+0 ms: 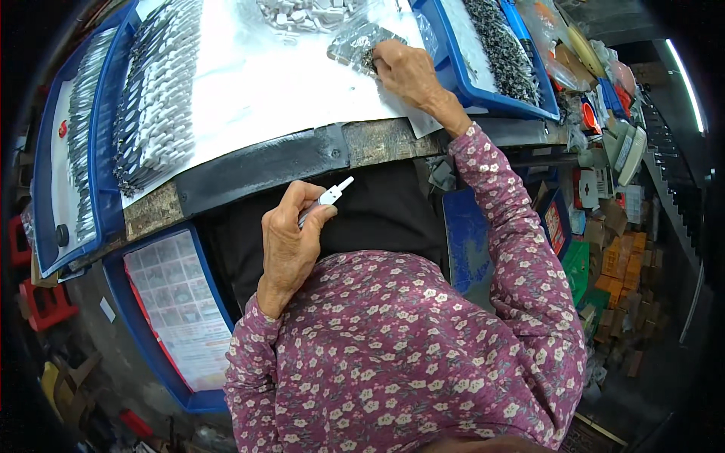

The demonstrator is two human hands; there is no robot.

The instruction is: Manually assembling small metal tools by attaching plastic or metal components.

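My left hand (283,238) is closed around a small white plastic part (332,195) with a narrow tip, held over my lap just off the table's front edge. The tip points up and to the right. Farther out, my right hand (411,75) reaches onto the white-covered table (264,90). Its fingers are drawn together at a clear plastic bag or sheet (351,45) with small dark bits on it. Whatever those fingers pinch is hidden. Loose white plastic pieces (302,15) lie in a heap beyond.
Dense rows of white-and-dark parts (162,98) cover the table's left side, beside a blue tray (97,143) of slim metallic pieces. Another blue tray (521,111), full of small dark parts, stands right of my right hand. Below the table edge leans a blue-framed printed sheet (181,302).
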